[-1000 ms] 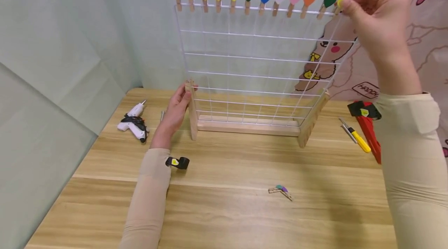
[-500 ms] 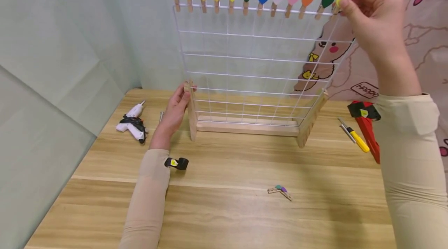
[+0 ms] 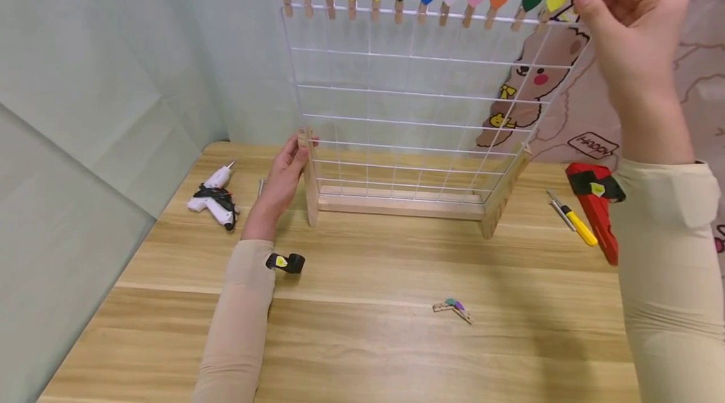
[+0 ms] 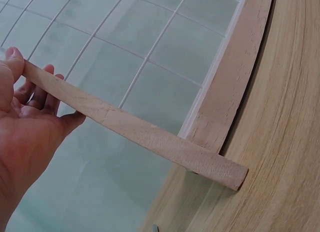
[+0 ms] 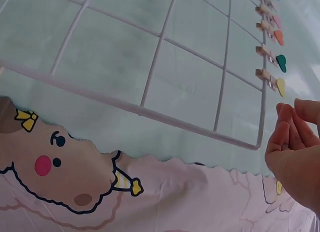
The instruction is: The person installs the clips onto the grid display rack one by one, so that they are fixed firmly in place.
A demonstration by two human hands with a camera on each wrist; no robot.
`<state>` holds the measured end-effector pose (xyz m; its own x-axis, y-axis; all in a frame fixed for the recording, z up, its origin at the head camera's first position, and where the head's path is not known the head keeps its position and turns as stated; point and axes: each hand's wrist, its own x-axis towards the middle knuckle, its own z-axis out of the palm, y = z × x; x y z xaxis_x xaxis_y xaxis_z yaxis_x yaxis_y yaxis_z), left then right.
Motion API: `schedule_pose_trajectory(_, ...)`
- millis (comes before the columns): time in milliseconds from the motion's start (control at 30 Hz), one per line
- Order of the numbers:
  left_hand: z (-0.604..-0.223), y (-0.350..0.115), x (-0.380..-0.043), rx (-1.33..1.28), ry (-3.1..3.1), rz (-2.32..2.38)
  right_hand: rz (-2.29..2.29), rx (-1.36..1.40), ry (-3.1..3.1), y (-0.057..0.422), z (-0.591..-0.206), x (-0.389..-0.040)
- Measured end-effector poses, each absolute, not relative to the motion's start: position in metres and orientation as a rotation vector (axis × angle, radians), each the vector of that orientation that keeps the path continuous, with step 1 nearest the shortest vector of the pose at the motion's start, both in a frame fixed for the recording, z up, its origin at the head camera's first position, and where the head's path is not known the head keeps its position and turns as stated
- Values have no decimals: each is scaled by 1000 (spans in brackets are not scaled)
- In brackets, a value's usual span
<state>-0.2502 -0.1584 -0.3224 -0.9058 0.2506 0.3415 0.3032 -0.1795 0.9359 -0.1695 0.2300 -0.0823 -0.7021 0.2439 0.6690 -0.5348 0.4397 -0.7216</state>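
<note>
A white wire grid panel (image 3: 396, 92) stands upright in a wooden stand, whose base bar (image 3: 396, 206) rests on the table. My left hand (image 3: 285, 176) grips the stand's left wooden post (image 4: 125, 122) near its top, thumb on one side and fingers behind. Along the top wire sits a row of small heart clothespins in several colours, ending at the right with a yellow heart clothespin (image 3: 557, 1). Just right of that clothespin, my right hand (image 3: 637, 38) hovers with relaxed fingers; the right wrist view shows it holding nothing, apart from the yellow clothespin.
Two loose clothespins, with a teal heart (image 3: 450, 302) and a purple heart (image 3: 460, 306), lie on the table. A white glue gun (image 3: 215, 195) with a wound cord is at left. At right lie a yellow-handled screwdriver (image 3: 580, 227) and a red object (image 3: 597, 214).
My right hand has let go of the yellow heart clothespin, which stays on the top wire, and has moved off to the right. My left hand keeps its grip on the post.
</note>
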Motion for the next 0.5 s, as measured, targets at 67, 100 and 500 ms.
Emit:
schedule_pose_trajectory(67, -323, -159, -250, -660, -1991, -2288, 1344, 247, -1908, 231, -87, -164)
schedule_pose_trajectory(100, -323, -159, -250, -652, -1990, -2291, 1353, 289, -1875, 233, -92, -161)
schedule_pose_trajectory(500, -321, -159, -251, -672, -2007, -2284, 935, 605, -2384, 232, -235, -118)
